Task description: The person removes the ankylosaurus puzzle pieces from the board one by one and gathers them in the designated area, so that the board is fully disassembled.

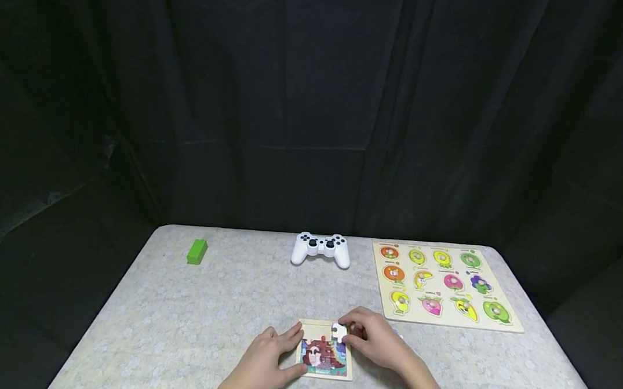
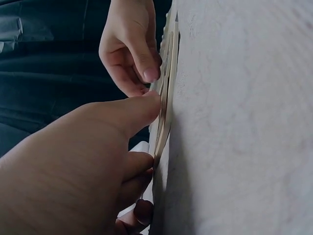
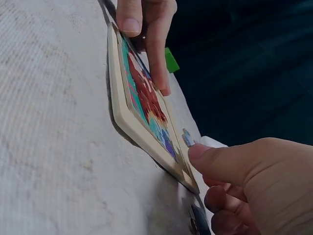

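Observation:
A small wooden jigsaw puzzle board (image 1: 325,376) lies on the table, its tray showing a red-brown animal picture with green and blue parts. My left hand (image 1: 269,359) grips its left side, thumb at the near corner and fingers at the far one. Over the board's far right corner, my right hand (image 1: 375,339) pinches a pale jigsaw piece (image 1: 339,332) between thumb and fingers. In the right wrist view this piece (image 3: 187,136) appears tilted, with blue colouring, just above the frame. The right hand's other fingers are curled in.
Right of the hands lies a wooden fruit peg puzzle (image 1: 442,322). A white game controller (image 1: 320,247) sits at the back middle, and a green block (image 1: 197,252) at the back left. Part of a bluish piece (image 1: 399,333) shows behind the right hand. A black curtain (image 1: 307,102) hangs behind the table.

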Available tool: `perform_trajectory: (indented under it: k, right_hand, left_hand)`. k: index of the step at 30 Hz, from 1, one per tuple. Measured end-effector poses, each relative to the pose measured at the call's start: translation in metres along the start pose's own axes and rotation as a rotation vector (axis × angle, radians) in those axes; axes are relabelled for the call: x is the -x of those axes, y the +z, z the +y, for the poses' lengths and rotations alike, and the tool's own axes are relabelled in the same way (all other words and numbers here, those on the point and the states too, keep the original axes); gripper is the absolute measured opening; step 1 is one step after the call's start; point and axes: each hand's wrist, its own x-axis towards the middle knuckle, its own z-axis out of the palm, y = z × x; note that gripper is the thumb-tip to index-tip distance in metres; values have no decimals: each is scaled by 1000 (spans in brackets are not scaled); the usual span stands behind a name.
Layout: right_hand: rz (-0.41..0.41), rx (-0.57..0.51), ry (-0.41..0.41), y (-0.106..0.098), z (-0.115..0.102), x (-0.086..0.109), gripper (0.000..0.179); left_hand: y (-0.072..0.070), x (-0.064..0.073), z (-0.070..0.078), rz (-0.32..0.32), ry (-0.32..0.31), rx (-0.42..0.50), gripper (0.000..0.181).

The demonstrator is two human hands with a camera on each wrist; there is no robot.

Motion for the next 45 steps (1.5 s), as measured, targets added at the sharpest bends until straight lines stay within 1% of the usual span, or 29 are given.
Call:
perform_trajectory:
  k: [6,10,13,18,21,25,29,35,37,41,45]
  right_hand:
    - [24,-21,27,-11,4,5,23]
    - [55,-29,45,-24,10,13,24]
    - [99,-21,62,-36,17,21,23]
    - [189,-23,102,-55,31,38,25]
    - [244,-5,123,-64,39,48,26]
    - [286,28,169,-73,47,61,25]
    - [281,33,216,-78,55,72,23]
    - [211,32,335,-81,67,83,22]
    - [189,29,361,-81,71,85,23]
    - [161,40,360,-79,77,88,24]
    - [169,76,312,-75,81,88,23]
  left_hand:
    - [-3,1,-1,-20,8,22,74]
    - [-3,2,0,-30,-7,23,75]
    - [-3,3,1,-29,-15,13,76]
    - [-3,3,0,-18,-3,14,76]
    - [-2,3,0,-12,1,12,75]
    - [-2,2,-1,-4,3,-1,75]
    - [-1,1,-1,5,4,-8,75]
    - [-1,0,-1,0,4,-7,75]
    - [-1,0,-1,-5,4,-5,75]
    - [-1,0,-1,-11,6,1,75]
    - [0,0,-2,-7,13,3,75]
